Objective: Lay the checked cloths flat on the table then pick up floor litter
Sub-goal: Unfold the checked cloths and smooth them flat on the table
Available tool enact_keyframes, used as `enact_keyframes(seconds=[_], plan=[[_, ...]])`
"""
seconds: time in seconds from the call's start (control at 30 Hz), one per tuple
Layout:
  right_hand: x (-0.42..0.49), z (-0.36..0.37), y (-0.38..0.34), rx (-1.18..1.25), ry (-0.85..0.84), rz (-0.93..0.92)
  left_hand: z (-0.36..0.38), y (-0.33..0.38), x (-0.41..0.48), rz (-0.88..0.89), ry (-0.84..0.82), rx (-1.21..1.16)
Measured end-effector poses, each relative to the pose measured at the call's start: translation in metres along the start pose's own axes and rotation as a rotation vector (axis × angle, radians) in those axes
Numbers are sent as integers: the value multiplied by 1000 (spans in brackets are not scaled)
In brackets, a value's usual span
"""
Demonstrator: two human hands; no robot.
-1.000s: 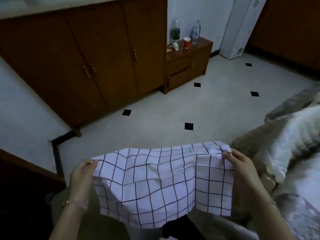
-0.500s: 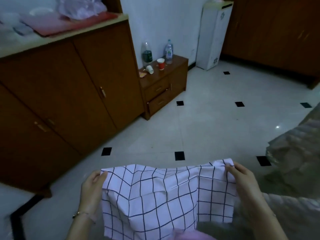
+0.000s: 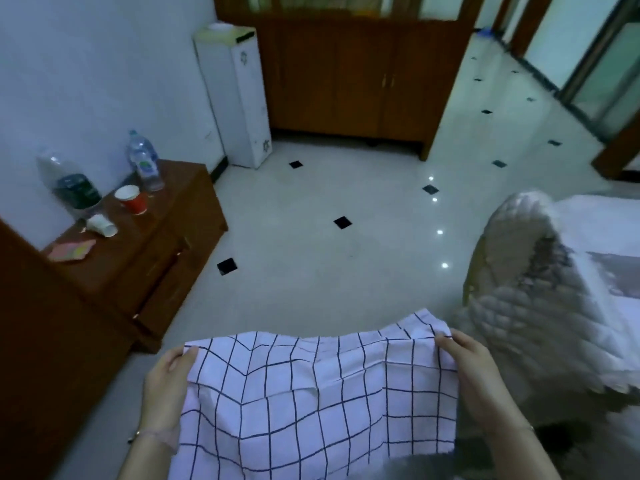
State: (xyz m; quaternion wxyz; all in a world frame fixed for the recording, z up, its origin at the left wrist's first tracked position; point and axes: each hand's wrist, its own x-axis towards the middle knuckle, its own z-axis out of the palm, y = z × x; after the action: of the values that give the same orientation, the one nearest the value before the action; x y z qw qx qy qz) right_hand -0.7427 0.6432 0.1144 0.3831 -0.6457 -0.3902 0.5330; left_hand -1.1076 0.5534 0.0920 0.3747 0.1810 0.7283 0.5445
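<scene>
Left hand (image 3: 169,382) and right hand (image 3: 471,372) each pinched an upper corner of the checked cloth (image 3: 311,403), stretched between them in the air above the tiled floor (image 3: 346,244) — not yet laid on any table. Judging by that, the task had barely begun — the litter pickup was all left to do.

My left hand (image 3: 169,379) and my right hand (image 3: 474,375): both bare, with forearms uncovered down to the bottom edge of the view. Left wrist: one thin gold-toned chain (image 3: 138,434) with a small dark bead at its outer side. Next to it sits a pale pink band (image 3: 157,438), possibly a soft hair tie; blur prevents certainty. Right wrist: one fine chain bracelet (image 3: 524,428), narrow, sitting close to the wrist.
</scene>
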Motion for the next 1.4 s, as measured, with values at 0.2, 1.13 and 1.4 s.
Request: enact_keyframes(seconds=[0.2, 1.13, 1.4], plan=[[71, -29, -68, 63, 306, -53, 142, 94, 120, 114, -325, 119], [192, -304, -177, 249, 1483, -195, 872, 298, 55, 520, -1549, 63], [169, -322, -135, 313, 1751, 61, 966, 236, -27, 404, -1872, 240]])
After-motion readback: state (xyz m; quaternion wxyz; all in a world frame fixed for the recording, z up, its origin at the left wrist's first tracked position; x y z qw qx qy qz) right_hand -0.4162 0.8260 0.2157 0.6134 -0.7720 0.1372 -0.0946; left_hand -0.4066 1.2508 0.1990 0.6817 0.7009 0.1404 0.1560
